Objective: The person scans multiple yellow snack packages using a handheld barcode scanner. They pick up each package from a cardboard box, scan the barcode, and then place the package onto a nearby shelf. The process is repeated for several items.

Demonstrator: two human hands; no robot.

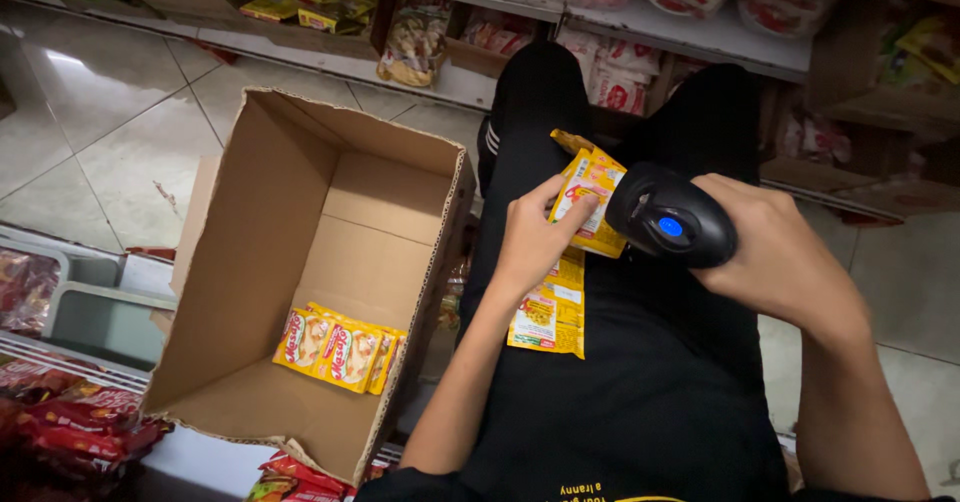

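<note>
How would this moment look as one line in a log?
left hand: holds yellow sachet strip | right hand: aims black scanner at strip | cardboard box: yellow sachets inside

- Small grocery shop, seen from aisle floor level.
- Low metal shelves (640, 17) along the top, packed w/ bagged snacks (415, 37) & other wrapped goods.
- Pale tiled floor (90, 112), glossy, typical shop aisle.
- Open cardboard stock carton (250, 252) on the floor, a few yellow sachets (338, 347) left inside.
- Black handheld barcode scanner (668, 217) w/ blue light, retail gear.
- More red packets (70, 417) stacked bottom left.
</note>
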